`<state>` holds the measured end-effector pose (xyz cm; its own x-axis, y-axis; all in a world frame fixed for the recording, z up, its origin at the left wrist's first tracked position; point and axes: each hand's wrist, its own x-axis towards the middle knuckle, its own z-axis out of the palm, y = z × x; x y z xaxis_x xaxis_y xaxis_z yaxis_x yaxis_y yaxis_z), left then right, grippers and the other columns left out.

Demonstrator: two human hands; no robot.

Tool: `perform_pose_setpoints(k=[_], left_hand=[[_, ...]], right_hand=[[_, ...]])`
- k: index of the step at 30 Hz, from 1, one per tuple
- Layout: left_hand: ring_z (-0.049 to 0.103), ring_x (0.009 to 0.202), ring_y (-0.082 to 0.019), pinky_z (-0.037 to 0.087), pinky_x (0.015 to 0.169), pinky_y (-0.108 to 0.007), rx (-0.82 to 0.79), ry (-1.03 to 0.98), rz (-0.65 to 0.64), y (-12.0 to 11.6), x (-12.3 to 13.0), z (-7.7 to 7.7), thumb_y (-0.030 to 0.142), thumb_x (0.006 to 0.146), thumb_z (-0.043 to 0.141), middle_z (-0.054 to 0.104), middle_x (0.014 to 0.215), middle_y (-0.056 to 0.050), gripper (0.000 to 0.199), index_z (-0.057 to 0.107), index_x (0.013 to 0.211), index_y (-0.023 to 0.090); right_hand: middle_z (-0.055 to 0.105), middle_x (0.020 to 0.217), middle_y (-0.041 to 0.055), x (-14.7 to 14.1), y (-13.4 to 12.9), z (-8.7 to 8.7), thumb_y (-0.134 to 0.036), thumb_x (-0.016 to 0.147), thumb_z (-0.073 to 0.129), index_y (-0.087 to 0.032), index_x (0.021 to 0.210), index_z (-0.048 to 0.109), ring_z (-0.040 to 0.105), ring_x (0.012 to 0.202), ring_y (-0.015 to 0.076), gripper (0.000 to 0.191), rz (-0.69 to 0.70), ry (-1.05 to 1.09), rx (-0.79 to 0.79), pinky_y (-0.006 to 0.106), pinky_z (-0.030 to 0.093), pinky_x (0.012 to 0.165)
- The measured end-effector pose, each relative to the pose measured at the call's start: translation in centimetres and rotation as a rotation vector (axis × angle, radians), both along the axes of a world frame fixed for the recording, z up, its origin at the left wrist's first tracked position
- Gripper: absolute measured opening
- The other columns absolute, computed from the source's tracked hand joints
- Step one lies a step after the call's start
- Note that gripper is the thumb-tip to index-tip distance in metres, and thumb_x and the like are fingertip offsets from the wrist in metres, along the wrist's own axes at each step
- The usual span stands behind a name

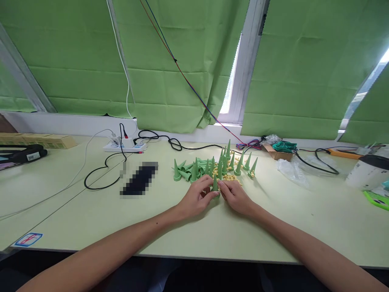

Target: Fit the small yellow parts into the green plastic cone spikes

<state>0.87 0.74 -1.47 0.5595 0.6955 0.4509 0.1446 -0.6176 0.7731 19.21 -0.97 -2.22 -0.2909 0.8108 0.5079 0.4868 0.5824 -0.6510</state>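
A small green plastic cone [215,185] stands upright near the front of the group, with the fingers of my left hand [198,195] closed around its lower part. From the other side, my right hand [236,196] has thumb and finger pinched together against the cone. Whatever sits in that pinch is too small to make out. Behind my hands more green cones lie in a heap [187,170], and several others stand upright, such as a cone [239,165] to the right. Small yellow pieces [229,177] are scattered among them, and some cling to the cones.
A blurred dark rectangle [140,179] lies on the table [170,227] at left, beside a looped black cable [85,182]. A white power strip [121,147] sits behind. At right are a clear plastic bag [291,172], a small cardboard box [276,153] and a white cup [367,173].
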Motion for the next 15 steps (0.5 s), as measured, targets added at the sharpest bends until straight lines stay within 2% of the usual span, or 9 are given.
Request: perform_pose_setpoints(k=[2, 5, 9, 12, 15], left_hand=[[0.044, 0.069, -0.01, 0.037, 0.051, -0.018, 0.092, 0.022, 0.01, 0.04, -0.03, -0.01, 0.029, 0.092, 0.057, 0.043, 0.082, 0.0, 0.023, 0.051, 0.073, 0.016], [0.044, 0.067, -0.009, 0.037, 0.05, -0.019, 0.062, 0.024, 0.008, 0.02, 0.0, 0.01, 0.028, 0.092, 0.056, 0.043, 0.083, 0.001, 0.022, 0.051, 0.075, 0.016], [0.048, 0.053, -0.005, 0.037, 0.042, -0.019, -0.144, -0.023, -0.022, -0.09, 0.18, 0.0, 0.036, 0.092, 0.058, 0.042, 0.078, 0.003, 0.028, 0.046, 0.076, 0.017], [0.049, 0.043, -0.007, 0.035, 0.037, -0.019, -0.31, -0.055, -0.066, -0.16, 0.26, 0.02, 0.045, 0.091, 0.059, 0.042, 0.066, 0.007, 0.032, 0.044, 0.08, 0.019], [0.048, 0.039, -0.009, 0.036, 0.037, -0.019, -0.4, -0.065, -0.104, -0.17, 0.24, 0.15, 0.05, 0.09, 0.06, 0.046, 0.052, 0.008, 0.035, 0.045, 0.083, 0.02]], right_hand=[[0.032, 0.05, -0.005, -0.06, -0.02, 0.06, -0.034, 0.101, 0.032, -0.021, 0.059, 0.029, 0.029, 0.048, 0.0104, 0.044, 0.009, 0.017, -0.034, 0.028, 0.024, 0.053], [0.033, 0.049, -0.005, -0.11, -0.01, 0.1, -0.035, 0.101, 0.033, -0.021, 0.059, 0.03, 0.029, 0.048, 0.0104, 0.044, 0.011, 0.027, -0.051, 0.028, 0.025, 0.052], [0.034, 0.05, -0.005, -0.05, 0.1, 0.02, -0.035, 0.101, 0.033, -0.021, 0.059, 0.031, 0.03, 0.048, 0.0106, 0.044, 0.017, 0.019, -0.046, 0.028, 0.025, 0.053], [0.034, 0.051, -0.0051, 0.04, 0.16, -0.03, -0.035, 0.101, 0.033, -0.021, 0.061, 0.03, 0.03, 0.049, 0.0106, 0.043, 0.013, 0.012, -0.02, 0.028, 0.025, 0.053], [0.033, 0.052, -0.0054, 0.11, 0.13, 0.02, -0.035, 0.102, 0.032, -0.021, 0.062, 0.03, 0.03, 0.05, 0.0106, 0.042, 0.012, 0.002, 0.01, 0.028, 0.026, 0.054]])
